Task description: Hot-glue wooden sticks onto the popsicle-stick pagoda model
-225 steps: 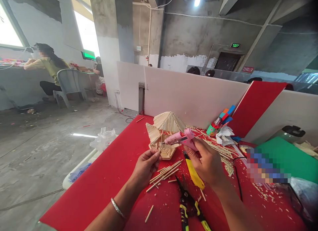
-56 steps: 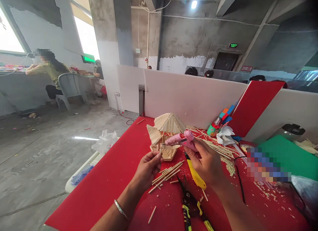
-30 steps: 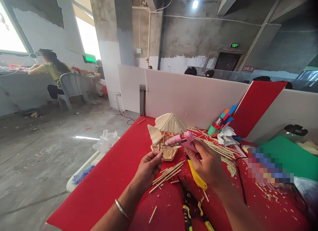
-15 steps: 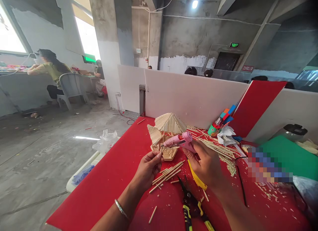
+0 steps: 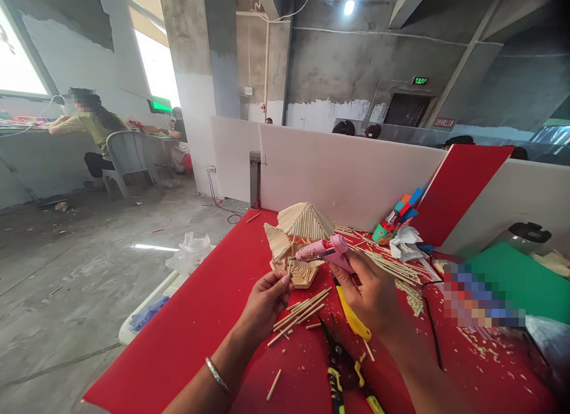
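My right hand (image 5: 367,286) is closed round the handle of a pink hot glue gun (image 5: 318,249), whose nozzle points left. Close by the nozzle, my left hand (image 5: 269,295) pinches a short wooden stick (image 5: 290,268) between thumb and fingertips. Behind both hands stands a small pavilion-like model (image 5: 305,221) made of wooden sticks, with a sloped roof and a stick base. Several loose sticks (image 5: 303,312) lie below my left hand. A yellow utility knife (image 5: 351,316) rests under my right hand, and black-and-yellow pruning shears (image 5: 341,357) lie nearer to me.
A heap of sticks (image 5: 392,262) spreads over the red table (image 5: 196,331) at the right back. Beyond it stand a green can (image 5: 382,233) and crumpled tissue (image 5: 405,242). A black cable (image 5: 431,328) crosses the right side. A white partition (image 5: 338,173) borders the back. Another person (image 5: 95,126) sits far left.
The glue gun has shifted slightly right, its nozzle a little away from the stick, as my right hand moves with it. My left hand stays almost still.
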`<action>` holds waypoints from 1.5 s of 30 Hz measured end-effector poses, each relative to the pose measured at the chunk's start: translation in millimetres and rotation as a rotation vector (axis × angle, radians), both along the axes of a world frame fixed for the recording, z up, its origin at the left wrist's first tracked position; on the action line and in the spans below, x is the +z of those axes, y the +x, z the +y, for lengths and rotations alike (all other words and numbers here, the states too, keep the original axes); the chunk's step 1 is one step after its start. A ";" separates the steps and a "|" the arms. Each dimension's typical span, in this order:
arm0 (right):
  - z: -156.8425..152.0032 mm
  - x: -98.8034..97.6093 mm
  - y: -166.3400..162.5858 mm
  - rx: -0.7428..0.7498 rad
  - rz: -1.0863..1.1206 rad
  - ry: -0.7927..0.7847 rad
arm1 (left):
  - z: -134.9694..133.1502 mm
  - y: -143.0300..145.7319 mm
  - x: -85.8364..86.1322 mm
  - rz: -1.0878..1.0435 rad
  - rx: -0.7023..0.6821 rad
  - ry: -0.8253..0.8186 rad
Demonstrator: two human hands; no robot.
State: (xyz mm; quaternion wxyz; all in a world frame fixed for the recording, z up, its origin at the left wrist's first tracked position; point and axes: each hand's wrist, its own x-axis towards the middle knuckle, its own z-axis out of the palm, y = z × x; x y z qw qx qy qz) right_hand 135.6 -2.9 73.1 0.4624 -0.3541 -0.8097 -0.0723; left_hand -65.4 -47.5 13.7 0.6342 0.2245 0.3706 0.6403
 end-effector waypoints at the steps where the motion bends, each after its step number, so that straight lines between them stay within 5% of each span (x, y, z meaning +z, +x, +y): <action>1: 0.2 -0.3 0.2 -0.003 0.006 -0.002 | -0.1 -0.2 0.2 0.000 -0.001 -0.003; 45: -0.6 1.6 0.0 -0.006 -0.047 -0.004 | -0.8 0.5 3.7 -0.020 0.017 -0.034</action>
